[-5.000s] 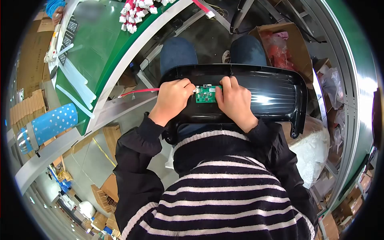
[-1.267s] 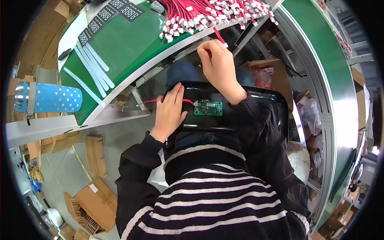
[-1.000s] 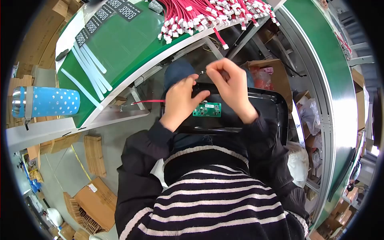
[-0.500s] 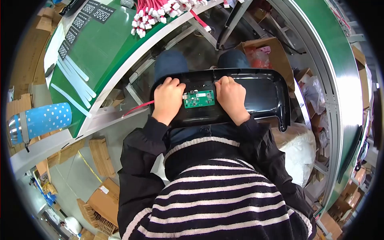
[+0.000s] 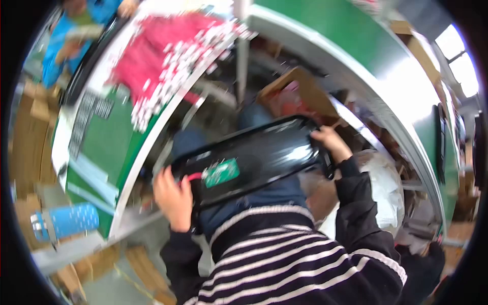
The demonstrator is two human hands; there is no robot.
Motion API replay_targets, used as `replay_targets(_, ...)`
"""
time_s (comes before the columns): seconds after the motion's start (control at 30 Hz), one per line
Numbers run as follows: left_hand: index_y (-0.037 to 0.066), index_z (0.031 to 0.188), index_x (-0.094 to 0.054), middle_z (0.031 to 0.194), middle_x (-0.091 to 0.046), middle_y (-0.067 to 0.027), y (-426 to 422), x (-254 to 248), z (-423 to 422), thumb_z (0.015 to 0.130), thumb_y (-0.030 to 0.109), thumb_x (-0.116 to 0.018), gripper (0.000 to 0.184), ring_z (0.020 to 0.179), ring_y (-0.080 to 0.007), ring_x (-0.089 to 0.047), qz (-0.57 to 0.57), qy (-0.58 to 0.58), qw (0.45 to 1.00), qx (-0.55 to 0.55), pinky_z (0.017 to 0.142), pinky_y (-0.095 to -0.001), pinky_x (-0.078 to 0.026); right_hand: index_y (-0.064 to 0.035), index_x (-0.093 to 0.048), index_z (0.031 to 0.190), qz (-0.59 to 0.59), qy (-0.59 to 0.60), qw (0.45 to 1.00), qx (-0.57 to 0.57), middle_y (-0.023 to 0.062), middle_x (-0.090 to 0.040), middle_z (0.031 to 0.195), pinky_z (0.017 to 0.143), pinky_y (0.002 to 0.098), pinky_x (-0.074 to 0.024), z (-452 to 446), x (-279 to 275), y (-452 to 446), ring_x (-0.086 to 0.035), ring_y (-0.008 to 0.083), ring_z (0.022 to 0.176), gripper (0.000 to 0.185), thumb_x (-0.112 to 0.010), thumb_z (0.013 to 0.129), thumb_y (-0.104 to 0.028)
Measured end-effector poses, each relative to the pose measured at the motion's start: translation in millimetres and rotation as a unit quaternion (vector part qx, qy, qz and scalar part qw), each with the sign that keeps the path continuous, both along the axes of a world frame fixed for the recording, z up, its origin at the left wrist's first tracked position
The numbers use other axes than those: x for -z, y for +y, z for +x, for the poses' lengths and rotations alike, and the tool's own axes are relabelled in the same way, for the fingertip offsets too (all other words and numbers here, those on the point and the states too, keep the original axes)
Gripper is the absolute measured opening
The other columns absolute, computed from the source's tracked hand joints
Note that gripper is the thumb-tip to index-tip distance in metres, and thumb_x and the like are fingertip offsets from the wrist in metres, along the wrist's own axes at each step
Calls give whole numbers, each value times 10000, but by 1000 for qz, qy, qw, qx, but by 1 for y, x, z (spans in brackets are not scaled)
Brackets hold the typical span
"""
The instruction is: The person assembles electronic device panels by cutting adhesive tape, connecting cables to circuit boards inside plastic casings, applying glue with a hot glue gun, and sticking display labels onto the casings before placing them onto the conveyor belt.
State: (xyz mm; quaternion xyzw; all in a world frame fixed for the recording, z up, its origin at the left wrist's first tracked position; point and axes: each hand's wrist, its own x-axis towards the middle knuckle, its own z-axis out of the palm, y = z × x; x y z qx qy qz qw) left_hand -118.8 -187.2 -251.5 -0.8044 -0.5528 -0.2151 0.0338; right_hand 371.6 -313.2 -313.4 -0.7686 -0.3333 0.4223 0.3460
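Note:
A glossy black plastic housing [image 5: 254,157] is tilted over my lap, its right end higher in the view. A green circuit board [image 5: 222,173] lies inside its left half, with a short red cable [image 5: 193,176] at the board's left side. My left hand [image 5: 174,197] grips the housing's left end, thumb near the cable. At the opposite end, my right hand [image 5: 333,142] holds the upper right corner. Motion blurs the fingers somewhat, and the undersides of both grips are hidden.
A green bench [image 5: 109,140] at the left bears a heap of red cables [image 5: 157,48] with white connectors, and a blue dotted bottle [image 5: 76,222] is beside it. An open carton [image 5: 300,86] lies ahead. Someone in blue sleeves [image 5: 51,56] is at upper left.
My hands have moved apart from the board area to the housing's two ends. The housing has turned, its right end rising. The view has shifted, showing more of the cable heap.

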Motion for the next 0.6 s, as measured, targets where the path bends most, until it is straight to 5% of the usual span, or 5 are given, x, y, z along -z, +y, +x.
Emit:
replay_targets(0.07,9,1319,-534,1329,-563,-208,-7,24,-25,889,223,-693,506,1229,-412,-523,-177,-151,972,-26,1017,-477,-428,-7,-693,1054,114,126,983,63,19,-688,910,720,281,-472,-24,-37,-24,-606,128,798,273,-684,872,-211)
replay_targets(0.23,-21,1300,-533,1320,-564,-208,-46,-72,30,890,168,-696,480,1220,-388,-547,61,-134,979,142,1022,-449,-451,-14,-695,1011,214,54,945,241,-5,-668,832,676,241,-453,15,-110,-164,-593,86,752,213,-678,845,-147)
replay_targets(0.33,-18,1249,-547,1280,-565,-208,-60,-95,53,868,95,-673,417,1162,-379,-572,216,-196,895,338,991,-451,-470,-29,-693,914,270,38,869,413,12,-667,781,621,274,-494,30,-162,-240,-609,116,663,120,-648,861,-127)
replay_targets(0.4,-15,1150,-583,1208,-588,-199,-63,-105,79,836,44,-661,329,1091,-355,-598,99,-266,855,435,958,-437,-486,-34,-689,891,304,49,832,462,22,-670,768,607,291,-511,42,-179,-253,-621,136,640,110,-639,869,-129)
replay_targets(0.6,-3,1031,-623,1135,-611,-160,-60,-68,120,809,10,-661,226,982,-315,-625,-119,-283,860,407,859,-380,-520,-15,-648,1043,518,109,722,446,103,-673,902,694,347,-555,147,-126,-145,-656,202,789,199,-612,907,-155)
